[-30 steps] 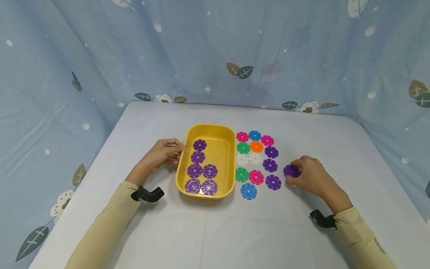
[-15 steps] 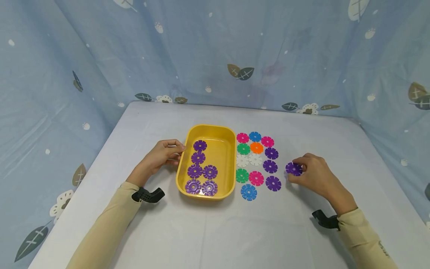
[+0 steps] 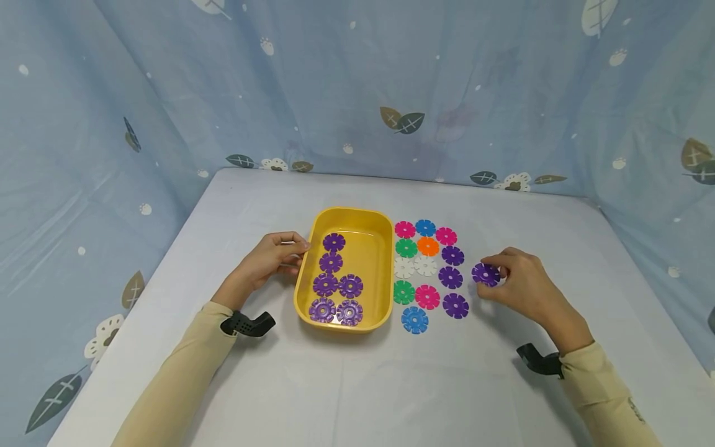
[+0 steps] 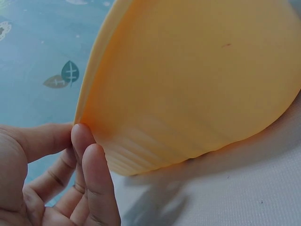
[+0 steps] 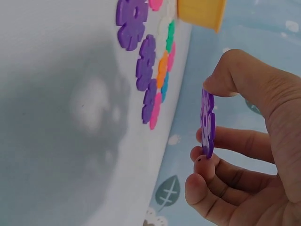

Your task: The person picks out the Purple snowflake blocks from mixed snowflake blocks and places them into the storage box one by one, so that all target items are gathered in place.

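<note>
My left hand (image 3: 275, 254) pinches the left rim of a yellow tray (image 3: 388, 298); in the left wrist view thumb and fingers meet at the rim of the tray (image 4: 188, 84). Several purple notched discs lie in its left and front part, one of them a purple disc (image 3: 331, 262). Right of the tray, my right hand (image 3: 516, 282) pinches another purple snowflake disc (image 3: 485, 274) by its edges. The right wrist view shows this disc (image 5: 207, 122) held between thumb and fingertips, apart from the table.
Between the tray and my right hand lie several loose discs: purple ones like this disc (image 3: 450, 277), a green disc (image 3: 404, 292), an orange disc (image 3: 428, 246), a blue disc (image 3: 415, 320), plus pink and white ones. A patterned blue cloth (image 3: 346, 87) hangs behind the white table (image 3: 346, 397).
My right hand has lifted the purple disc from the table, moving slightly away from me and tilting it. My left hand stays on the tray's rim.
</note>
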Available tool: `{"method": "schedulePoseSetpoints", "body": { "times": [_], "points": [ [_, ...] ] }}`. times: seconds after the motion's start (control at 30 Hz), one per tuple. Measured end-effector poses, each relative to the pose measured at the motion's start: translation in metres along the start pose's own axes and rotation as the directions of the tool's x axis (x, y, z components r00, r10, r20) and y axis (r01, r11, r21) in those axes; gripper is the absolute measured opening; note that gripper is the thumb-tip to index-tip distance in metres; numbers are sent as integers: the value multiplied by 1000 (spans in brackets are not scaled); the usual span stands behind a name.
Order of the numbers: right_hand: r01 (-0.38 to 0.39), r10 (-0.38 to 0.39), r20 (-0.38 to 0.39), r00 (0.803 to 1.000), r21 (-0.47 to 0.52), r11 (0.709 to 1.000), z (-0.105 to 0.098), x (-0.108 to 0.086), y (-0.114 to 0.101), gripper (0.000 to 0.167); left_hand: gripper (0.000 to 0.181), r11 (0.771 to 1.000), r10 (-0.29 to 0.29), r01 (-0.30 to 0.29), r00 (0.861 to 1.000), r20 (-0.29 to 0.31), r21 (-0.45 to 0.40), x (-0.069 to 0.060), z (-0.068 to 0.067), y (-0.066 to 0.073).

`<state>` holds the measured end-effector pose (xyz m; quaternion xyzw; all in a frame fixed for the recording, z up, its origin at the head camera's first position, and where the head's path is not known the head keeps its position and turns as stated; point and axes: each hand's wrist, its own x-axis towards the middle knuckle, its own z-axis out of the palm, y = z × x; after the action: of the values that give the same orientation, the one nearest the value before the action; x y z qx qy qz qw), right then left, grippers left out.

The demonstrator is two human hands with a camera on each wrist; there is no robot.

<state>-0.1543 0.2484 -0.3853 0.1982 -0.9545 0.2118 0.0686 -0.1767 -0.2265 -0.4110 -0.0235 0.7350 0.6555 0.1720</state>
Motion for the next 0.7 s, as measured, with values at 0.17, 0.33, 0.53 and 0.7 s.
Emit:
{"method": "schedulePoseSetpoints", "body": {
  "times": [0.17, 0.33, 0.53, 0.7],
  "points": [
    [15, -14, -10, 1000, 14, 1000, 0, 3, -6, 40, 22, 1000, 5, -5, 1000, 4, -14, -1, 0, -1],
    [18, -18, 8, 1000, 22, 1000, 0, 9, -15, 42, 23, 1000, 13, -13, 1000, 14, -16, -1, -2, -2],
    [31, -32, 31, 999, 31, 999, 0, 18, -26, 44, 28, 1000, 7, -7, 1000, 24, -9, 0, -2, -3],
    [43, -45, 45, 998, 51, 998, -1, 25, -36, 44, 29, 1000, -2, 3, 1000, 24, -15, 1, -2, -1]
  ]
}}
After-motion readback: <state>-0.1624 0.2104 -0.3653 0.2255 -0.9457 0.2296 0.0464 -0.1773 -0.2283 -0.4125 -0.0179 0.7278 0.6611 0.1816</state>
